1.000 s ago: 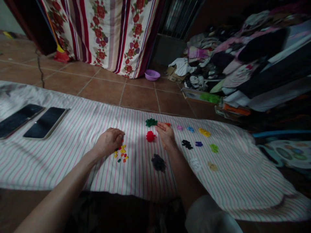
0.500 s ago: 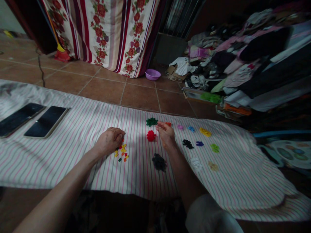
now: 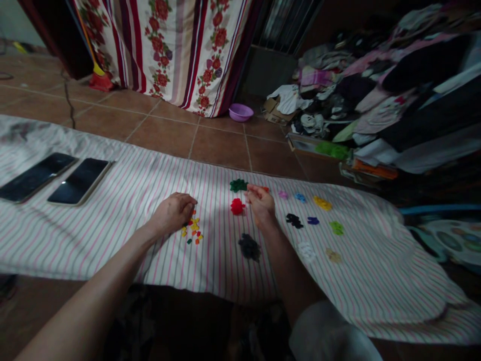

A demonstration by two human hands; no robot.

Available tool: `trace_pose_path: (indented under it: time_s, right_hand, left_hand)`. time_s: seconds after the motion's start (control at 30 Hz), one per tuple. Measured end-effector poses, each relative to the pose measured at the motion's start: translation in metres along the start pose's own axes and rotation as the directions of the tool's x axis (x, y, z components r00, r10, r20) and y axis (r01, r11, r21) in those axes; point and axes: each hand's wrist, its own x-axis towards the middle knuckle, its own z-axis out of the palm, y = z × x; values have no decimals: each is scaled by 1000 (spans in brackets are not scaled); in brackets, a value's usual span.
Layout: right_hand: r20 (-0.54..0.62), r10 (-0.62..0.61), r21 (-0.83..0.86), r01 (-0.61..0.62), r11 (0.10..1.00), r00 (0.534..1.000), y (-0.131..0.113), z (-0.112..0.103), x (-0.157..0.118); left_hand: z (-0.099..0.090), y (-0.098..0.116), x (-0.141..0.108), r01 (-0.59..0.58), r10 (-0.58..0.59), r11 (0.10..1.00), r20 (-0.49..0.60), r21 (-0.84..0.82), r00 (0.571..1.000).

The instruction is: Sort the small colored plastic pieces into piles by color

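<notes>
We see two hands, well apart from each other. The left hand (image 3: pixel 175 213) rests low with its fingers curled under, right beside a loose mix of small bits (image 3: pixel 195 224) in yellow, orange, red and green. We cannot tell if it holds any. The right hand (image 3: pixel 262 203) has its fingertips bunched close together next to the dark green pile (image 3: pixel 238 186). We cannot tell if a bit is pinched there.

Near the right hand sit the red pile (image 3: pixel 237 206) and the orange pile (image 3: pixel 265 189), which is partly hidden by the fingers. We think a tiny bit could slip and land in the wrong color, because these piles are so close. The wrist might also brush the dark gray pile (image 3: pixel 249 247) and spread it if the arm swings toward it.

Farther right lie more piles: pink, blue, yellow, black, purple, lime, white and tan. The black pile (image 3: pixel 294 220) is near the right arm, so a careless elbow could mess it up. All of them lie on a striped cloth (image 3: pixel 124 245) with wrinkles, and one tug could make everything slide. Off to the left, we see two phones (image 3: pixel 79 182) lying flat.
</notes>
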Motion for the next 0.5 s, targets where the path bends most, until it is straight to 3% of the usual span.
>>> trace_pose_path:
  time_s: [0.13, 0.23, 0.33, 0.5]
  right_hand:
    - [155, -16, -94, 31, 995, 988, -16, 8, -21]
    - [303, -87, -216, 157, 964, 949, -33, 18, -42]
    - [487, -173, -322, 361, 875, 856, -51, 27, -63]
    - [762, -135, -339, 567, 750, 634, -67, 35, -87]
  left_hand:
    - [2, -5, 0, -41, 41, 999, -2, -7, 999]
    - [4, -10, 0, -74, 74, 997, 1, -24, 997]
    - [6, -15, -1, -114, 115, 992, 12, -49, 993]
    - [7, -21, -2, -169, 170, 982, 11, -90, 985]
